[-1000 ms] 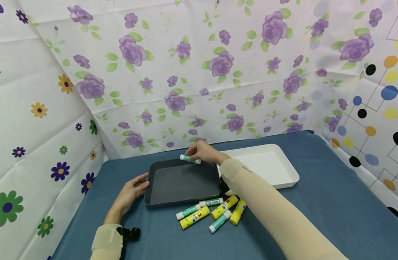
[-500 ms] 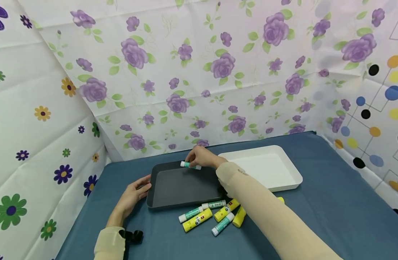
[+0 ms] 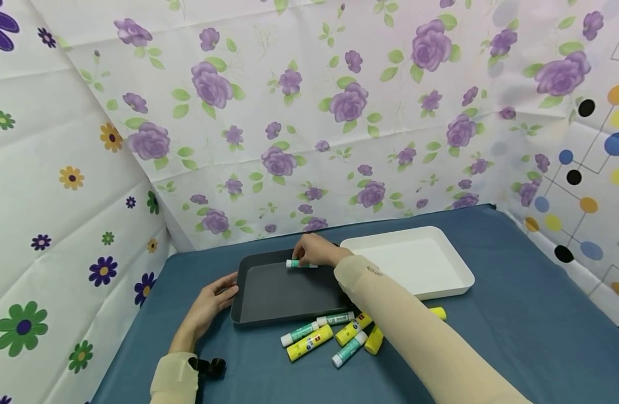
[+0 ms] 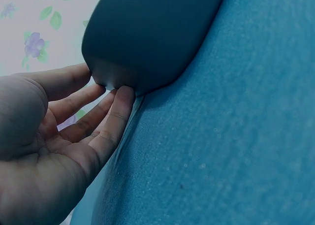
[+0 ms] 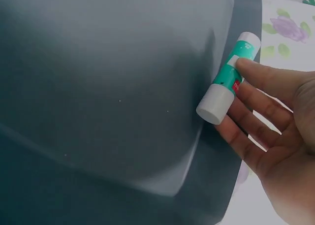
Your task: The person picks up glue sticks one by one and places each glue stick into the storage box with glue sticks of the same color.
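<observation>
A green glue stick with white ends (image 5: 216,99) is pinched between the thumb and fingers of my right hand (image 3: 314,251). In the head view, it is over the far part of the dark grey tray (image 3: 284,292); the right wrist view shows it close to the tray's far wall. My left hand (image 3: 210,303) has its fingertips against the tray's left side. The left wrist view shows those fingers (image 4: 120,107) fairly straight, touching the tray's outer wall. Below the tray lie several glue sticks, among them a yellow one (image 3: 310,343) and a green one (image 3: 349,349).
To the right of the dark tray stands a white tray (image 3: 415,261), partly behind my right sleeve (image 3: 415,325). Another yellow glue stick (image 3: 438,313) shows beyond that sleeve. Blue cloth (image 3: 258,376) covers the table, and a flowered sheet (image 3: 279,112) hangs behind it.
My right hand has lowered the green glue stick from above the dark tray's far edge to nearer its floor. My left hand keeps its place at the tray's side.
</observation>
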A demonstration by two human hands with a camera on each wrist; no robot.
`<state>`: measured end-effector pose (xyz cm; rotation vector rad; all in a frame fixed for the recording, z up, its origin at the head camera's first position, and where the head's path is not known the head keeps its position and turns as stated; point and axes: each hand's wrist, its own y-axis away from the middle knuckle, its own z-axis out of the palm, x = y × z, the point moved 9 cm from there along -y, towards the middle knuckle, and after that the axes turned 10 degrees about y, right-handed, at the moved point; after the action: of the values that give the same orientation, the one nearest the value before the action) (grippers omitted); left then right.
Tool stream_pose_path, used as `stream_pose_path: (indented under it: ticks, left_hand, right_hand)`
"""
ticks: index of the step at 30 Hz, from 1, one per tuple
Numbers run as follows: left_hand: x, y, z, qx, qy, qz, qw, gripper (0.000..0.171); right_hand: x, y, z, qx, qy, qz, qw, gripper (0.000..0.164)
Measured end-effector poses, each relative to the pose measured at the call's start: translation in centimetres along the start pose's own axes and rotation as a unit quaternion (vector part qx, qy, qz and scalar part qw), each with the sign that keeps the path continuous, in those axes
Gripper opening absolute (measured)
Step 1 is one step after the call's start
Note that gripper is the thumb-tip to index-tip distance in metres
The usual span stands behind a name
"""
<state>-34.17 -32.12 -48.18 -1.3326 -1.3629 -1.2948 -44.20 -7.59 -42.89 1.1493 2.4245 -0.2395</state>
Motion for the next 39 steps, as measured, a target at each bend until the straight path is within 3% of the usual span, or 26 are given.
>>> stream_pose_path:
  ticks: [13,22,39]
  left_hand:
    - [-0.12,-0.24,0.23,0.004,0.005,-0.002,1.0000,0.056]
    - [-0.13,-0.31,0.30,0.006,0.002,0.000,1.0000,0.055]
    - [-0.12,-0.27,-0.20,0.009,0.008,-0.001,0.9999,0.055]
  right_hand:
    - [0.21,0.12,0.51,-0.017,0.010,-0.009,1.000,0.029]
    - [0.33,0.05,0.76,-0.037,0.020,0.002,0.999,0.031]
    - [-0.16,-0.25,0.73,-0.038,0.064,0.000,0.997,0.030]
